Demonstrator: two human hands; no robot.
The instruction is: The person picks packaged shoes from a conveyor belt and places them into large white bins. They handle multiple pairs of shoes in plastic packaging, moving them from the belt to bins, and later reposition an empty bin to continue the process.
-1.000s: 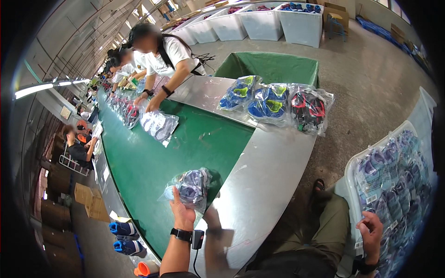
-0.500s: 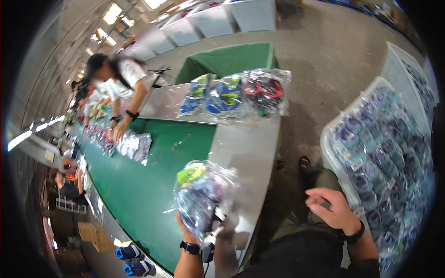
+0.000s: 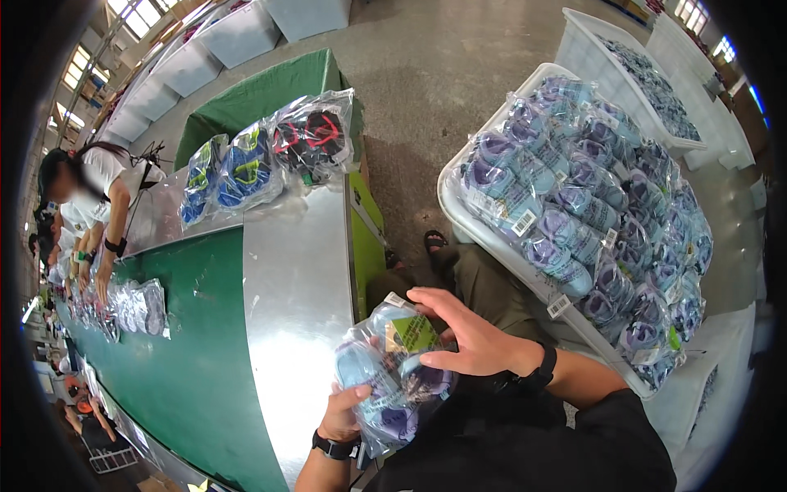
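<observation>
Co-worker (image 3: 119, 184): far L, white top, leaning over counter (image 3: 184, 369), one hand by a row of bags; contact too small to tell
Pale bag (image 3: 143, 310): clear plastic, grey-ish contents, flat on counter's green part, just R of that row
Green bin (image 3: 258, 94): behind counter's metal part
Three bags (image 3: 246, 168): side by side on metal part; two w/ blue & lime shoes, rightmost w/ black & red ones
L hand (image 3: 338, 414): watch (image 3: 334, 447) on wrist; fingers grasping lower L of shoe pack, thumb on top, rest mostly hidden under it
Shoe pack (image 3: 373, 381): light blue & purple shoes in clear bag, held up in front of person's body, btwn both hands, near metal edge; green & tan card (image 3: 411, 334) shows thru plastic, white barcode label (image 3: 395, 300) at top
R hand (image 3: 484, 338): fingers spread over upper R of pack, thumb by card; can't tell if they pinch the film; black band (image 3: 541, 367) on wrist
White tub (image 3: 451, 201): R of person, heaped w/ similar bagged light blue & purple shoes
2nd tub (image 3: 592, 59): behind first, also full, contents too small to tell
</observation>
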